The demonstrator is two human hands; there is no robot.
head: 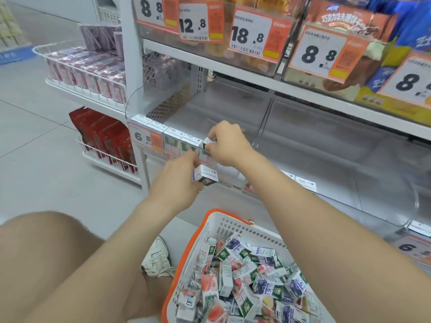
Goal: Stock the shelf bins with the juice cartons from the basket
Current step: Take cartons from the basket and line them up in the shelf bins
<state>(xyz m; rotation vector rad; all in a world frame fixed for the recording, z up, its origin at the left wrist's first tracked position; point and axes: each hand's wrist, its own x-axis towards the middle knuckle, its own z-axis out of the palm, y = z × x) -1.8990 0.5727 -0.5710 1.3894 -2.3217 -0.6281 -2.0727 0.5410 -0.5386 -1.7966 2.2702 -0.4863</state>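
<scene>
Juice carton [205,176] in each hand's [177,180] pinch

Both my bare arms reach forward beyond the far rim of the basket [233,223]. My left hand [179,180] is the nearer to the basket, its fingers curled round a white carton [205,176]. My right hand [229,145] is farther beyond the basket and higher, knuckles up, its fingertips pinching a second carton [209,142].
</scene>
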